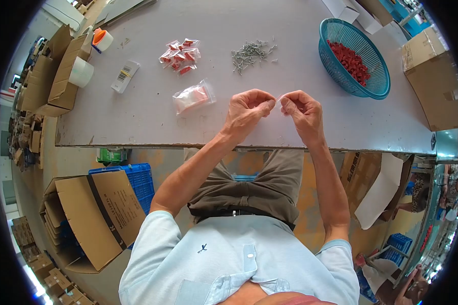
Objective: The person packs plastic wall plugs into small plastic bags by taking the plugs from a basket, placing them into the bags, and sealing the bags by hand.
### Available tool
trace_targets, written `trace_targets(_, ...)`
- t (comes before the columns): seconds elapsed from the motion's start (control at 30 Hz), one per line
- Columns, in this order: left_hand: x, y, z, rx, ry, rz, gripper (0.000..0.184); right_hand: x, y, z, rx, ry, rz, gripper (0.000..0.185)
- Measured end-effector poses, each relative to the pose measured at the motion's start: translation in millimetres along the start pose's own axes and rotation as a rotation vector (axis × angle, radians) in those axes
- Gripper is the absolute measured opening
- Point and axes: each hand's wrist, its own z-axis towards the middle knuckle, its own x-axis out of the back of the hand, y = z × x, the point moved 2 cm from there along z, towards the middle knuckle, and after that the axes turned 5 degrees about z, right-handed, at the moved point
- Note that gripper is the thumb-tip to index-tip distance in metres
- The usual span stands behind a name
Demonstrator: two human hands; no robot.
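My left hand (247, 113) and my right hand (305, 114) meet over the front of the table, thumbs and fingertips pinched. Between them shows a sliver of a small clear plastic bag (279, 100), mostly hidden by the fingers. Left of my left hand lies a larger clear bag (194, 97) with white and reddish contents. Beyond it is a pile of small clear packets (180, 55) with red pieces inside. Loose metal screws (250, 55) are heaped farther back. At the right, a teal plastic basket (379, 84) holds many red pieces (350, 63).
On the left stand a white tape roll (81, 72), an orange-cored tape roll (102, 39) and a barcode-labelled item (125, 76). Cardboard boxes (58, 81) flank the table (152, 122), including a large box (432, 76) at right. An open carton (94, 218) is below left; other people are at lower right.
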Motion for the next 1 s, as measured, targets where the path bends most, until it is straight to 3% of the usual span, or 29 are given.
trace_targets(0.2,3,3,-1,-0.065,-0.009,0.237,0.013,1,-6,1,-0.025,-0.053,-0.105,0.012)
trace_targets(0.33,6,6,-2,-0.014,-0.028,0.203,0.011,-4,-5,2,-0.016,-0.077,-0.099,0.012)
trace_targets(0.4,9,2,-1,0.030,-0.019,0.103,0.009,-10,-15,1,0.263,0.121,-0.315,0.014)
trace_targets(0.53,9,0,0,0.048,-0.007,-0.001,0.011,-10,-24,-13,0.380,0.192,-0.592,0.015)
trace_targets(0.6,5,0,1,0.015,0.013,0.040,0.013,-18,-15,-19,0.073,0.143,-0.276,0.015)
trace_targets(1.0,-3,10,-9,-0.057,0.010,0.170,0.008,-25,-12,-14,-0.062,0.099,0.078,0.014)
